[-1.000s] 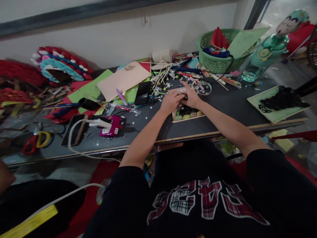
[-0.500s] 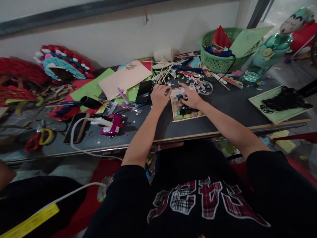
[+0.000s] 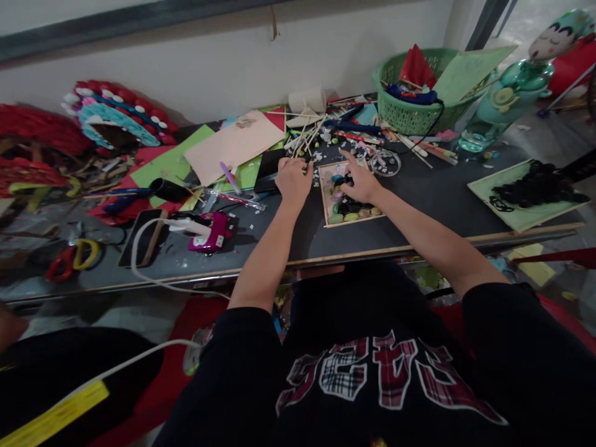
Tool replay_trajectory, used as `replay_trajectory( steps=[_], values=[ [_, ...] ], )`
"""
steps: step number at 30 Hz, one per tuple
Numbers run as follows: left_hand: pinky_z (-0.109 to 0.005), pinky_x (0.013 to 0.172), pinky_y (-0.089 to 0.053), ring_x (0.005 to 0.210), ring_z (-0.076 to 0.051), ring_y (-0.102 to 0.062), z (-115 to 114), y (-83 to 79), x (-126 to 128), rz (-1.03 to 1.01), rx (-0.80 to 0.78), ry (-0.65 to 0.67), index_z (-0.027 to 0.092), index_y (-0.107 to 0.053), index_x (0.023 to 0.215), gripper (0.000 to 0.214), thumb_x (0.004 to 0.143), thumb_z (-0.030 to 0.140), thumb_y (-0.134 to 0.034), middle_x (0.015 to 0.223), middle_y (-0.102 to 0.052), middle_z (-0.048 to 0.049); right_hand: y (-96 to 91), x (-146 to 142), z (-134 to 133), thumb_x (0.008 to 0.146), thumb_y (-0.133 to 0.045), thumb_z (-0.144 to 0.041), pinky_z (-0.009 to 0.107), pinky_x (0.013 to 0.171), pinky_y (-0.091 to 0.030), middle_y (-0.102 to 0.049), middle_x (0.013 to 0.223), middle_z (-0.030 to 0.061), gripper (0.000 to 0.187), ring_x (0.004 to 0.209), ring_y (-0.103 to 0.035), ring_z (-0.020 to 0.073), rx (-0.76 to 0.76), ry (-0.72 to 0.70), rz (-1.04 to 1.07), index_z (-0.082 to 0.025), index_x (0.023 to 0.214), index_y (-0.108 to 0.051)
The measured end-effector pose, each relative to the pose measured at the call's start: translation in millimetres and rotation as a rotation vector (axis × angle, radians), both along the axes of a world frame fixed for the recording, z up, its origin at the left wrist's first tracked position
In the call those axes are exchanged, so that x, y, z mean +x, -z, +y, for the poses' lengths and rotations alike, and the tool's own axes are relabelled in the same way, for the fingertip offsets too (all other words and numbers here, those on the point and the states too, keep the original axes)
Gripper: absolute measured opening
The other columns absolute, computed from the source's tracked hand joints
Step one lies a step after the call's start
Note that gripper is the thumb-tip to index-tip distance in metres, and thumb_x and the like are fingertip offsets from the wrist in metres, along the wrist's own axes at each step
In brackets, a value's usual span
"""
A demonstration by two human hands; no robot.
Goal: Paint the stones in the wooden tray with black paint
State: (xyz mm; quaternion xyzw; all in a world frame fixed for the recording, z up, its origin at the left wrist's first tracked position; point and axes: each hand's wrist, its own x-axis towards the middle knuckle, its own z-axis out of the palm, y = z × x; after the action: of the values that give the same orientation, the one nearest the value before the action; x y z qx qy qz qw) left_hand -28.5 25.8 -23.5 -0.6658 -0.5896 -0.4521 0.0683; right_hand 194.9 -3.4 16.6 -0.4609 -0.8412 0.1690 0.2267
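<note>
A small wooden-framed tray (image 3: 325, 203) lies on the dark table (image 3: 419, 198), filled with green, pink and black pieces. My right hand (image 3: 358, 180) rests over its upper part, index finger stretched out, the other fingers curled around a small dark piece. My left hand (image 3: 292, 176) lies just left of the tray with fingers curled, pinching something too small to name, beside a black phone (image 3: 270, 169) and loose wooden sticks (image 3: 305, 136).
A green basket (image 3: 410, 112) and a teal bottle (image 3: 500, 102) stand at the back right. A green sheet with black pieces (image 3: 526, 192) lies to the right. Coloured paper (image 3: 233, 146), a magenta glue gun (image 3: 209, 231), scissors (image 3: 72, 261) and red ornaments (image 3: 116, 118) crowd the left.
My left hand has left the tray and moved left and back toward the phone and sticks. My right hand has stayed over the tray, its index finger now stretched out.
</note>
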Motion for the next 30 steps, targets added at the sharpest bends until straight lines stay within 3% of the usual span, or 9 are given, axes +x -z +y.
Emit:
replay_trajectory(
  steps=[4,6,10,12,15,17,22,25,30],
  values=[
    [-0.051,0.108,-0.048,0.128,-0.032,-0.055,-4.4,-4.0,3.9,0.057,0.061,0.064,0.024,-0.066,0.116,0.037,0.1,0.049,-0.044,0.135,-0.063,-0.0139,5.4,1.5,5.3,0.086,-0.04,-0.019,0.046,0.091,-0.051,-0.066,0.115,0.0166,0.075,0.098,-0.064,0.0288,0.01,-0.05,0.011,-0.008,0.157,-0.02],
    [-0.05,0.105,-0.05,0.122,-0.031,-0.059,-3.0,-1.9,4.0,0.086,0.07,0.087,0.023,-0.068,0.105,0.039,0.1,0.054,-0.044,0.126,-0.067,-0.0136,9.5,1.5,9.2,0.086,-0.04,-0.018,0.047,0.093,-0.051,-0.066,0.117,0.0173,0.075,0.101,-0.064,0.0295,0.01,-0.038,0.015,-0.007,0.157,-0.021],
    [-0.049,0.101,-0.052,0.109,-0.03,-0.062,-1.3,0.0,5.5,0.057,-0.021,0.086,0.021,-0.064,0.078,0.048,0.097,0.061,-0.045,0.087,-0.069,-0.0114,15.5,0.0,14.1,0.088,-0.046,-0.019,0.046,0.097,-0.051,-0.065,0.12,0.0152,0.076,0.105,-0.065,0.028,0.044,-0.025,0.065,-0.013,0.159,-0.019],
    [-0.051,0.105,-0.05,0.115,-0.032,-0.06,-5.1,-4.9,8.0,-0.002,-0.026,0.068,0.021,-0.066,0.086,0.045,0.101,0.054,-0.038,0.09,-0.069,-0.0128,15.0,-1.3,13.5,0.089,-0.05,-0.021,0.046,0.098,-0.051,-0.067,0.12,0.0145,0.076,0.106,-0.065,0.0275,0.041,-0.034,0.111,-0.015,0.159,-0.019],
    [-0.056,0.111,-0.044,0.127,-0.032,-0.054,-14.0,-15.8,12.1,-0.05,0.007,0.077,0.021,-0.064,0.115,0.039,0.103,0.033,-0.029,0.117,-0.066,-0.0153,10.7,-3.2,10.1,0.089,-0.055,-0.024,0.046,0.094,-0.053,-0.07,0.118,0.0142,0.077,0.099,-0.068,0.0269,-0.012,-0.024,0.169,-0.015,0.159,-0.022],
    [-0.058,0.112,-0.043,0.128,-0.033,-0.053,-18.2,-20.1,13.3,-0.041,0.001,0.104,0.023,-0.061,0.124,0.041,0.101,0.026,-0.028,0.125,-0.063,-0.0143,7.3,-3.6,8.2,0.09,-0.056,-0.027,0.046,0.093,-0.053,-0.071,0.118,0.0142,0.075,0.098,-0.069,0.0271,-0.021,-0.012,0.182,-0.015,0.158,-0.026],
    [-0.051,0.111,-0.045,0.12,-0.03,-0.059,-18.0,-18.6,12.9,0.153,-0.02,0.304,0.022,-0.065,0.123,0.036,0.101,0.034,-0.039,0.118,-0.068,-0.0121,2.8,-2.0,8.3,0.091,-0.059,-0.036,0.045,0.095,-0.053,-0.07,0.123,0.0148,0.063,0.101,-0.07,0.0283,0.011,0.013,0.172,-0.015,0.149,-0.045],
    [-0.047,0.107,-0.047,0.119,-0.028,-0.061,-17.7,-18.6,15.1,0.343,-0.029,0.469,0.023,-0.064,0.129,0.038,0.1,0.04,-0.047,0.123,-0.069,-0.0111,1.8,-1.4,8.1,0.091,-0.061,-0.042,0.045,0.093,-0.054,-0.073,0.117,0.014,0.073,0.096,-0.071,0.0281,-0.009,0.021,0.193,-0.014,0.154,-0.037],
    [-0.044,0.097,-0.051,0.109,-0.025,-0.064,-16.9,-18.5,18.2,0.351,-0.021,0.501,0.025,-0.074,0.116,0.034,0.103,0.039,-0.045,0.113,-0.074,-0.0098,6.5,-1.5,10.1,0.088,-0.062,-0.059,0.048,0.093,-0.054,-0.074,0.118,0.0145,0.089,0.101,-0.071,0.03,-0.04,0.004,0.257,-0.018,0.158,-0.026]
  ],
)
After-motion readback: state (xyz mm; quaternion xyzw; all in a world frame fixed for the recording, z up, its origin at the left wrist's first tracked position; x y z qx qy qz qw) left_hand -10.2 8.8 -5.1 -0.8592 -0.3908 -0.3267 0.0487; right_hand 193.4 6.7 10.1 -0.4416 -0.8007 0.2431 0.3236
